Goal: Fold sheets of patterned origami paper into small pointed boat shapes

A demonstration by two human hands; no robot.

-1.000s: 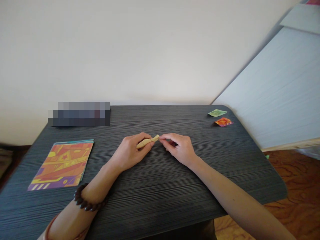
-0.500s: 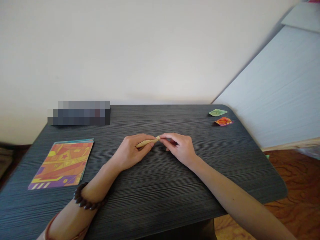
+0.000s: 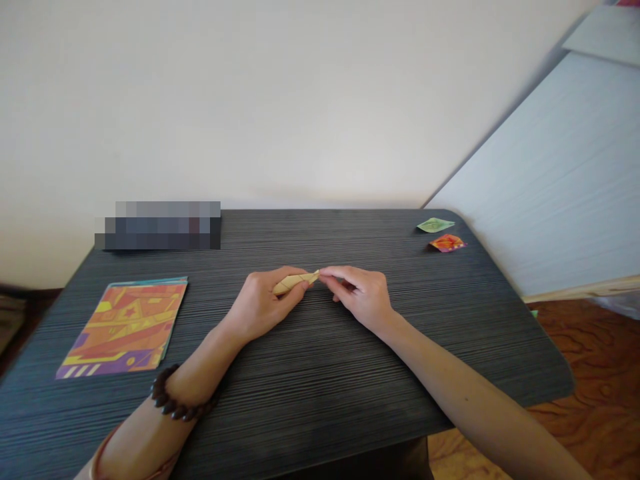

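Note:
Between my two hands is a small folded piece of yellow paper point(image 3: 291, 283), narrow and pointed toward the right. My left hand point(image 3: 267, 300) is closed around its left part, thumb in front and fingers behind. The fingertips of my right hand point(image 3: 357, 290) pinch its right tip. Part of the paper is hidden by the fingers. Both hands are over the middle of the dark table point(image 3: 320, 387).
A stack of patterned orange and purple paper sheets point(image 3: 127, 327) lies at the left. A blurred-out dark object point(image 3: 160, 230) stands behind it. Two folded paper pieces, one green point(image 3: 436, 225) and one orange point(image 3: 449, 243), lie at the back right. A pale panel point(image 3: 545, 167) borders the right.
The yellow paper has tipped so that more of its flat face shows, and the left fingers have shifted slightly on it. The right hand keeps nearly the same place.

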